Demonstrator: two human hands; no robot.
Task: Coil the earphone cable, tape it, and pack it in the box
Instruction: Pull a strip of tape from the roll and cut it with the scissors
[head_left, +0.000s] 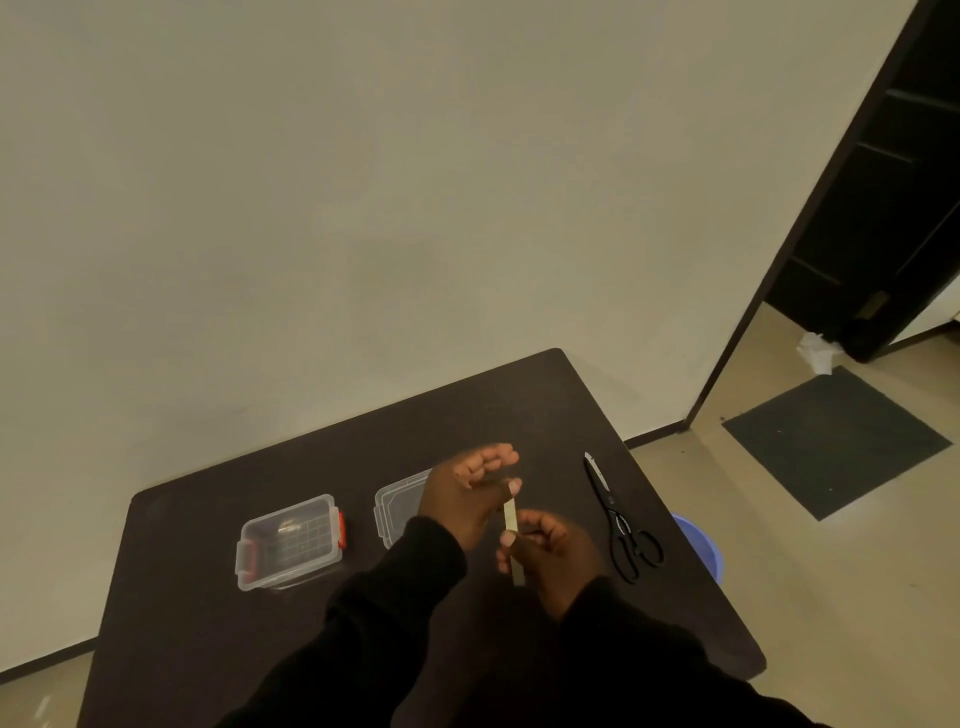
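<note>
A pale strip of tape (511, 519) stands almost upright between my two hands above the dark table (208, 623). My left hand (467, 499) pinches its upper end with thumb and a finger, the other fingers spread and blurred. My right hand (545, 551) pinches the strip lower down, fingers curled. A clear plastic box (291, 543) with red latches sits open on the table to the left, something small and shiny inside it. Its clear lid (397, 506) lies behind my left hand, partly hidden. The earphone cable is not clearly visible.
Black scissors (621, 525) lie on the table to the right of my hands. A blue bucket (698, 545) stands on the floor past the table's right edge. A dark mat (836, 441) and a doorway are further right. A plain wall is behind the table.
</note>
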